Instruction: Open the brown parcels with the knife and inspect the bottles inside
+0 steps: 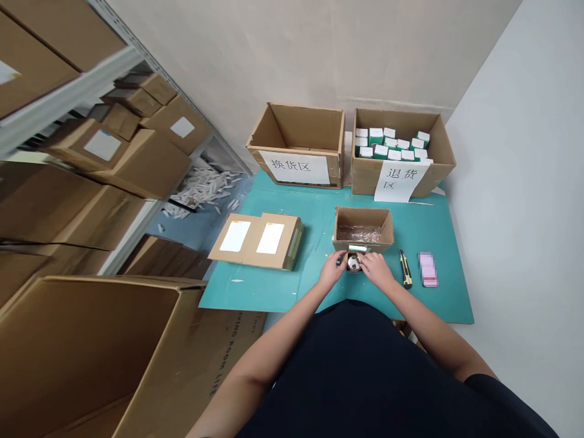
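Note:
Close to my body on the green tabletop, a small open box [350, 269] has a white and green flap [358, 248] raised at its far side. Inside it shows a round, shiny metal item [353, 262]; its exact kind is too small to make out. My left hand [332, 269] grips the box's left side with curled fingers. From the right, my right hand [376, 268] holds the opposite side, fingertips at the rim near the metal item. Just beyond them stands an open brown carton [364, 216] with clear plastic wrap [360, 233] in it.
Right of my hands lie a yellow and black utility knife [405, 269] and a pixelated pink item [427, 269]. Flat cartons [255, 240] lie left. Behind stand a labelled box [296, 167] and another [362, 179] holding several white-green boxes [394, 146]. Shelving [137, 219] borders the left.

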Demonstrator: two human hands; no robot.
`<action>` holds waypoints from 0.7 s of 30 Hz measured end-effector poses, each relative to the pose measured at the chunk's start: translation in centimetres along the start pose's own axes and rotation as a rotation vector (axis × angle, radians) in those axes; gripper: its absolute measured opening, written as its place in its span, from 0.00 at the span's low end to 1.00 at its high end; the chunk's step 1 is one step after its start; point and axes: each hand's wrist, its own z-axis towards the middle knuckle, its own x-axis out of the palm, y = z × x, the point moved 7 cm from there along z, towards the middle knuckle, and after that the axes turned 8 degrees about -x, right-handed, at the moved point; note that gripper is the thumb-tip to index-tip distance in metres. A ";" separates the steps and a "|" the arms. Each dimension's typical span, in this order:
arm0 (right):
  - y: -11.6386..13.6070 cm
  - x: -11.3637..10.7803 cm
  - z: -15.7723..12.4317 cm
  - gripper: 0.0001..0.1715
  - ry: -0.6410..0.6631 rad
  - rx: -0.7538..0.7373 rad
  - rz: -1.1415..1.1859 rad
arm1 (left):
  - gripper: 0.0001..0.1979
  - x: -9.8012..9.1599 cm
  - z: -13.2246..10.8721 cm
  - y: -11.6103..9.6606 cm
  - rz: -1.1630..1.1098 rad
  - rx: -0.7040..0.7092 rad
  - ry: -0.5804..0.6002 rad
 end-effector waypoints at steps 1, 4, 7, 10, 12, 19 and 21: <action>0.3 -0.1 0.4 0.26 0.045 -0.021 -0.005 | 0.19 0.1 0.1 -0.1 0.017 0.009 0.011; 1.1 -0.7 1.3 0.29 0.178 -0.087 -0.034 | 0.18 0.1 0.3 0.1 0.027 0.005 0.006; 1.5 -1.4 2.2 0.29 0.280 -0.097 -0.095 | 0.18 0.4 0.5 0.8 -0.026 -0.051 0.000; 2.3 -2.0 3.1 0.25 0.329 -0.093 -0.146 | 0.19 1.0 0.7 1.4 -0.124 -0.113 0.024; 2.9 -2.2 3.9 0.23 0.346 -0.111 -0.173 | 0.18 1.2 0.8 1.6 -0.186 -0.139 0.033; 3.3 -1.8 5.1 0.18 0.383 -0.227 -0.191 | 0.16 0.9 1.3 1.8 -0.272 -0.158 0.018; 3.1 -1.8 5.0 0.20 0.390 -0.293 -0.196 | 0.16 1.1 1.3 1.9 -0.302 -0.170 0.032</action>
